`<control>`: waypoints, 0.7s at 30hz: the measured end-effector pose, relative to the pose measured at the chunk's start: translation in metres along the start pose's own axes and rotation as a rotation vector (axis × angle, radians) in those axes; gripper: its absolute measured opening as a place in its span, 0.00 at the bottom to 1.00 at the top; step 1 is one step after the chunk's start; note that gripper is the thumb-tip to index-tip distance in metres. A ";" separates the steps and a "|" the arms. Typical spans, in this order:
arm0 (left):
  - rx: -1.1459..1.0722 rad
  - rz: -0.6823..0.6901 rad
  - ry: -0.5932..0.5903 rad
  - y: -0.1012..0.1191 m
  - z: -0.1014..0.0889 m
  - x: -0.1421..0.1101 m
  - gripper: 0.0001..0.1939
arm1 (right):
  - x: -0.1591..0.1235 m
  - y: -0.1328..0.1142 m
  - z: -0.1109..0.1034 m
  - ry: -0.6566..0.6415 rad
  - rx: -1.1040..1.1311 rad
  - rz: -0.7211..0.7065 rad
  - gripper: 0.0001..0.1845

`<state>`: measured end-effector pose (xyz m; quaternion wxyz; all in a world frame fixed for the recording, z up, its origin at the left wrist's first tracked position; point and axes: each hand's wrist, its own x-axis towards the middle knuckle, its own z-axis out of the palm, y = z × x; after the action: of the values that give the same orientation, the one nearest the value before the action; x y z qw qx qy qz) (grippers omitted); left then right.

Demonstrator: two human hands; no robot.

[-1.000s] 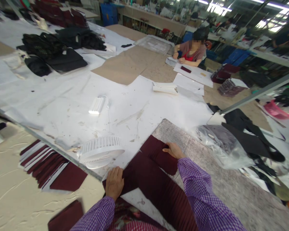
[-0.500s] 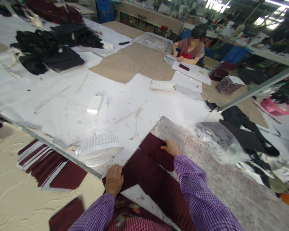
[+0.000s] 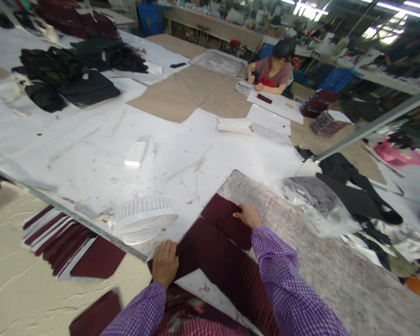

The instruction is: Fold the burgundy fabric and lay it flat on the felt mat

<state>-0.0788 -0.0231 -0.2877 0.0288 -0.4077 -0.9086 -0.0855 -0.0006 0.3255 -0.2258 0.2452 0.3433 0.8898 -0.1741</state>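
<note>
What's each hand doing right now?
Left hand: flat, pressing the maroon fabric edge.
Right hand: flat on the fabric's folded end, no grip.

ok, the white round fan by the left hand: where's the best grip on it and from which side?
Probably the slatted rim of the white round fan, taken from above with fingers across its near and far edges. It lies flat, face up and slightly tilted, on the white paper, so the rim is the only raised part. The left hand, on the maroon fabric, is nearest; come from that side.
</note>
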 end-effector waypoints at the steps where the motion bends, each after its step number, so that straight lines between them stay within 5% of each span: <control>1: 0.000 0.000 0.001 0.000 0.000 0.000 0.11 | 0.001 0.000 0.000 0.000 0.003 0.002 0.15; 21: 0.006 -0.005 -0.023 0.003 -0.007 0.003 0.08 | 0.006 0.005 0.005 -0.006 0.007 -0.039 0.15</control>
<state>-0.0790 -0.0199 -0.2803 0.0195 -0.4063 -0.9102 -0.0784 0.0008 0.3297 -0.2342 0.2434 0.3260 0.8950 -0.1829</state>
